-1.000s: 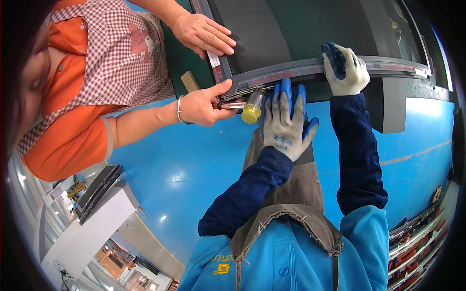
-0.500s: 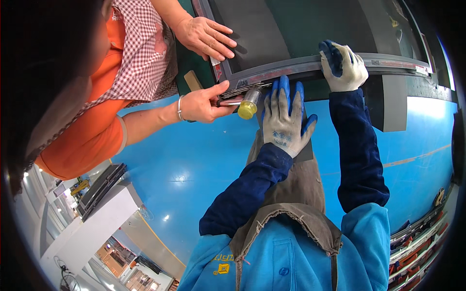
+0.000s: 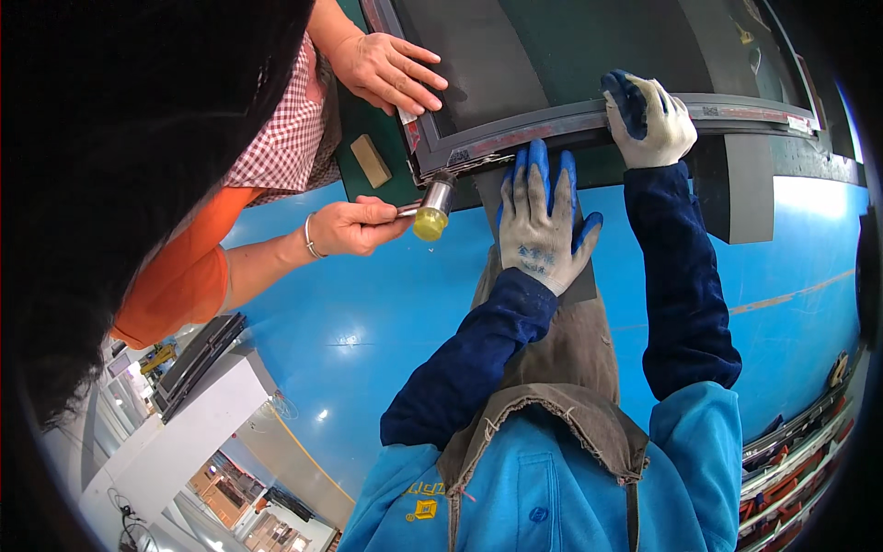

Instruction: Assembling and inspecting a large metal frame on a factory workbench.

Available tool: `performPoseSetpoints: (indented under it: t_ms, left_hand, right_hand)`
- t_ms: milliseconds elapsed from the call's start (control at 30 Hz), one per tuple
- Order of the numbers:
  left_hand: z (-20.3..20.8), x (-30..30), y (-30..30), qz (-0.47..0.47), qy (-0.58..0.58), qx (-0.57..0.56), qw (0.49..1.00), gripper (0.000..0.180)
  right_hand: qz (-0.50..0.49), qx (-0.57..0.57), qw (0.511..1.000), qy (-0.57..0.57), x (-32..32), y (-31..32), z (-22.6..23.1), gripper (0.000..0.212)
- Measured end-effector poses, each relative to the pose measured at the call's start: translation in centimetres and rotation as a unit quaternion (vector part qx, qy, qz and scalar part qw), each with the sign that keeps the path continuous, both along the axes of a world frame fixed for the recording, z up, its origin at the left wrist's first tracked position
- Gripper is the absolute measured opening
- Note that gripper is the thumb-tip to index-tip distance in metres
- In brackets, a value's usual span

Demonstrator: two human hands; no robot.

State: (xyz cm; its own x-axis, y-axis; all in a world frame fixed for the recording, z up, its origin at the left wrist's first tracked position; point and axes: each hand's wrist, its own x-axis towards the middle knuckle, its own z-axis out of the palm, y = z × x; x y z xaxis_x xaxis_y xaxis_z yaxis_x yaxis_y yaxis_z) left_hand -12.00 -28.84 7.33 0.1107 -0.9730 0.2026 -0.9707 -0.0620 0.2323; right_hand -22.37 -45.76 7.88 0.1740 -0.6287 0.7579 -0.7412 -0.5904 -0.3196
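A large dark grey framed panel [image 3: 533,136] lies before me. My left hand [image 3: 543,216], in a white glove with blue coating, rests flat with fingers stretched to the frame's near edge. A dark grey strip shows under it. On the same edge, further right, stands my right hand [image 3: 648,120], gloved alike; its fingers are half curled, with a visible gap to the thumb. At the left, a co-worker's bare hand [image 3: 354,227] holds a mallet [image 3: 432,210] with a yellow face, its dark end at the frame's near-left corner. Their other hand [image 3: 391,72] lies on the frame's left side.
A small wooden block [image 3: 371,161] sits on the green work surface [image 3: 405,187] by the corner. A grey angled piece [image 3: 750,189] hangs below the frame at the right. Stacked profiles [image 3: 796,460] stand at the lower right, over a blue floor [image 3: 340,340].
The co-worker's mallet has shifted left and slightly toward me, toward the frame's corner. Their upper body has leaned in. Both my hands have stayed almost in place.
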Motion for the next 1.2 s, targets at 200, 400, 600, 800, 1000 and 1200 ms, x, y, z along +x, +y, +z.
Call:
performPoseSetpoints:
  t_ms: [200, 400, 600, 800, 1000, 1200]
  left_hand:
    - [-0.14, 0.04, 0.06, -0.001, -0.003, 0.002, 1.000, 0.083]
    - [-0.26, -0.06, 0.04, -0.001, 0.000, 0.011, 1.000, 0.084]
    - [-0.47, -0.05, 0.01, -0.005, -0.006, 0.007, 1.000, 0.085]
    - [-0.45, 0.07, -0.08, -0.010, -0.003, 0.008, 1.000, 0.085]
    - [-0.60, -0.02, 0.00, -0.009, -0.006, 0.008, 1.000, 0.085]
    - [-0.79, -0.11, 0.10, -0.008, -0.005, 0.014, 1.000, 0.086]
  right_hand:
    - [-0.017, 0.013, 1.000, 0.015, 0.05, 0.22, 0.01, 0.024]
    - [-0.024, 0.009, 0.999, 0.038, -0.29, 0.02, -0.49, 0.029]
    - [-0.022, 0.014, 0.999, 0.031, -0.27, 0.05, -0.43, 0.029]
    - [-0.016, 0.004, 1.000, 0.021, -0.21, -0.02, -0.51, 0.029]
    - [-0.015, 0.003, 1.000, 0.025, -0.34, 0.00, -0.67, 0.028]
    - [-0.019, 0.021, 1.000, 0.007, -0.14, 0.34, -0.80, 0.028]
